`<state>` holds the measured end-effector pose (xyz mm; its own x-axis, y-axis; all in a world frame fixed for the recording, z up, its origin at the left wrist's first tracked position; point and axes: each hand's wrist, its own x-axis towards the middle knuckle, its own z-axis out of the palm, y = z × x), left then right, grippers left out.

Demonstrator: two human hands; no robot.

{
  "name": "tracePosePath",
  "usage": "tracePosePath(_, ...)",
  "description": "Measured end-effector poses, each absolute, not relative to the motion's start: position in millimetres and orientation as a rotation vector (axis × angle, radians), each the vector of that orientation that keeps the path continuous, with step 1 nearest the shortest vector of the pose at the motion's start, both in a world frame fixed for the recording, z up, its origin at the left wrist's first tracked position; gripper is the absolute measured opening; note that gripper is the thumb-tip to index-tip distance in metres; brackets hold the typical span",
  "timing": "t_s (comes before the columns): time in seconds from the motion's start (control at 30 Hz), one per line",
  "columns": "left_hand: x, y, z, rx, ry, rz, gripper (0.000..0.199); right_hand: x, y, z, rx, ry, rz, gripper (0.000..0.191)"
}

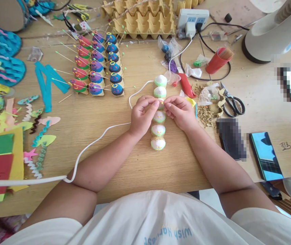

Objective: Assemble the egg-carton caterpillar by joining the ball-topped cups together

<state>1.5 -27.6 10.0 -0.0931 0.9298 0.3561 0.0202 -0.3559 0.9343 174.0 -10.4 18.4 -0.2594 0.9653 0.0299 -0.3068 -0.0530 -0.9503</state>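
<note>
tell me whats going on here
A person's bare left hand and right hand are pinched close around a tiny yellow piece, over the third farthest of six white, green-rimmed domes in a row; which hand grips it is unclear. The three nearest carry small yellow bits; the two farthest look plain. Red, purple and blue domes stand to the left.

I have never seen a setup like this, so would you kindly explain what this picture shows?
There is no machine here: a person's bare left hand and right hand, seen from a camera worn on their head. On the wooden table are a row of white domes with green rims, painted domes in red, purple and blue, an egg tray and scissors. Both hands pinch close together over the row; a tiny yellow piece seems held between their fingertips, too small to name.
</note>
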Motion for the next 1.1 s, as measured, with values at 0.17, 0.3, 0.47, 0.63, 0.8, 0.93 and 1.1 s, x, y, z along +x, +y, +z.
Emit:
tracePosePath(0.17, 1.7, -27.4, 9.7, 1.421, 1.091, 1.549, 0.042, 174.8, -11.2, 18.7, -0.912, -1.121, 1.54, 0.047)
tracePosePath(0.3, 1.2, -27.6, 9.3, 1.429, 1.09, 1.548, 0.04, 175.1, -12.0, 20.9, -0.876, -1.113, 1.559, 0.046)
tracePosePath(0.47, 0.4, -27.3, 8.6, 1.439, 1.1, 1.53, 0.042, 175.4, -9.4, 19.1, -0.864, -1.086, 1.587, 0.048)
tracePosePath(0.63, 0.6, -26.9, 7.6, 1.442, 1.08, 1.545, 0.038, 175.1, -6.1, 17.2, -0.842, -1.03, 1.593, 0.047)
tracePosePath(0.8, 0.8, -26.5, 7.3, 1.454, 1.076, 1.553, 0.036, 175.9, -6.1, 18.1, -0.851, -0.976, 1.619, 0.047)
tracePosePath(0.93, 0.8, -26.3, 7.5, 1.467, 1.098, 1.543, 0.04, 177.2, -6.4, 18.5, -0.851, -0.986, 1.635, 0.047)
tracePosePath(1.1, 0.7, -26.4, 7.1, 1.475, 1.11, 1.544, 0.04, 177.5, -6.4, 19.5, -0.834, -1.036, 1.631, 0.051)
